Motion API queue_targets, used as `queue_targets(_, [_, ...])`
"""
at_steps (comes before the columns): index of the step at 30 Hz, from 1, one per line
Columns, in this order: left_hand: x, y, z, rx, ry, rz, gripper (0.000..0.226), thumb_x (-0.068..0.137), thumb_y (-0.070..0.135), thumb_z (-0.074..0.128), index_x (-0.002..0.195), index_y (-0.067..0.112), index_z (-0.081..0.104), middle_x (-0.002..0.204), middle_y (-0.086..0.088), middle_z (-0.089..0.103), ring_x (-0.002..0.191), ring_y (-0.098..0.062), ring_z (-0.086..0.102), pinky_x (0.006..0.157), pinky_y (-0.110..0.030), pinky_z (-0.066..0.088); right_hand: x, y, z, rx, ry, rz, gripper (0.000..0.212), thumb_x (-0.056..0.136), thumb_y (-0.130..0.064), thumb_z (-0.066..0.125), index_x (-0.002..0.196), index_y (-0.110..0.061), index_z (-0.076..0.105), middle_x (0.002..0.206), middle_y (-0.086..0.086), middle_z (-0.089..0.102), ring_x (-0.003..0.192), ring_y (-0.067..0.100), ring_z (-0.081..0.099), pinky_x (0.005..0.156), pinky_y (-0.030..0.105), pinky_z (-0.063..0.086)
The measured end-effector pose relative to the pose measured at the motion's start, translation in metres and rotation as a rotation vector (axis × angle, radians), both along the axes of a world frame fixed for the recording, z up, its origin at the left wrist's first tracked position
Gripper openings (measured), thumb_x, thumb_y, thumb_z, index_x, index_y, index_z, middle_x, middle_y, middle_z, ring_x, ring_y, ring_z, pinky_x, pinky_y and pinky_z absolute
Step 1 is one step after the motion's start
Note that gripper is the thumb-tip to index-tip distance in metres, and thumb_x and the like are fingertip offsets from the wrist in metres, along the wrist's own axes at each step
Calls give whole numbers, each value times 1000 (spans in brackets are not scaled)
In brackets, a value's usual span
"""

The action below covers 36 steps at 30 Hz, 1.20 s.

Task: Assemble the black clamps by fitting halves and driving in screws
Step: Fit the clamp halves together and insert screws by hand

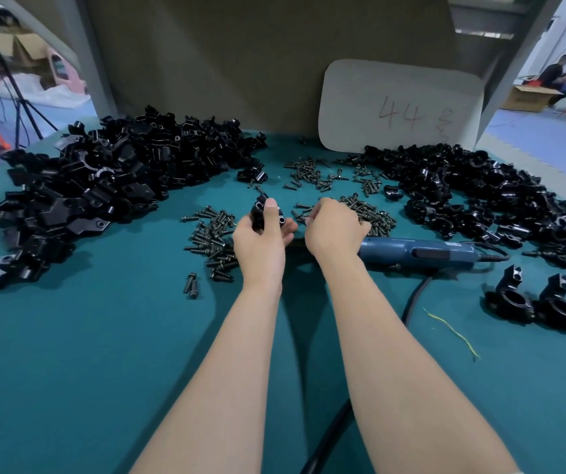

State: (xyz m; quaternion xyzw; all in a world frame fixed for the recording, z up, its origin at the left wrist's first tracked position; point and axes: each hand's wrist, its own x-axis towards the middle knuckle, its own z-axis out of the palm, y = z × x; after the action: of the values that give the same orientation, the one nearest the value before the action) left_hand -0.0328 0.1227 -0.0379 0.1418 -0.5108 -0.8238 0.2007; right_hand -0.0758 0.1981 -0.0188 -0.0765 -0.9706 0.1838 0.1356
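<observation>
My left hand point(261, 238) grips a black clamp point(263, 209) above the middle of the table, thumb pressed on its top. My right hand point(333, 227) is just to its right, fingers curled down and pinching a small dark screw point(305, 220) at their tips, which are mostly hidden. Loose dark screws lie in heaps to the left of my hands point(214, 234), to their right point(367, 210) and behind them point(309, 172). A big pile of black clamp halves point(103, 179) fills the left; a second pile of smaller halves point(480, 193) fills the right.
A blue electric screwdriver point(422, 252) lies right of my right hand, its black cable point(415, 299) running toward me. Two assembled clamps point(535, 302) stand at the right. A white card marked 44 point(398, 107) leans on the back panel. The table has a teal cloth point(103, 354).
</observation>
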Motion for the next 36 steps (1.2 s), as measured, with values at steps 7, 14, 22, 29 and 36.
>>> queue_targets(7, [-1, 5, -2, -314, 14, 17, 18, 97, 35, 53, 86, 20, 56, 77, 3, 66, 78, -17, 71, 74, -34, 57, 24, 19, 11, -1028, 261, 223, 14, 101, -13, 41, 91, -23, 44, 81, -2, 63, 56, 0, 60, 63, 19, 50])
queue_targets(14, [4, 11, -4, -698, 7, 70, 35, 96, 41, 51, 116, 12, 55, 84, 6, 64, 74, -8, 60, 62, -10, 44, 30, 19, 7, -897, 120, 286, 23, 96, -12, 48, 85, -27, 63, 78, -7, 65, 53, -4, 55, 66, 25, 51])
queue_targets(22, [9, 15, -6, -905, 30, 129, 40, 97, 40, 50, 124, 10, 50, 88, -3, 66, 76, -26, 60, 62, -32, 39, 32, 13, 4, -633, 71, 414, 27, 88, -40, 62, 98, -15, 68, 85, -6, 66, 78, 6, 58, 62, 13, 40])
queue_targets(29, [9, 16, -6, -859, 23, 76, 40, 95, 39, 54, 124, 11, 51, 91, -3, 67, 77, -23, 60, 62, -30, 39, 33, 10, 5, -664, 93, 392, 16, 89, -37, 63, 89, -22, 68, 71, -13, 61, 67, 1, 54, 57, 12, 38])
queue_targets(36, [7, 11, -4, -714, -27, 80, 26, 96, 33, 55, 114, 14, 56, 88, 6, 62, 80, -16, 60, 65, -19, 38, 30, 17, 18, -702, 85, 379, 23, 96, -28, 53, 112, -20, 68, 89, -14, 64, 82, 2, 61, 74, 18, 50])
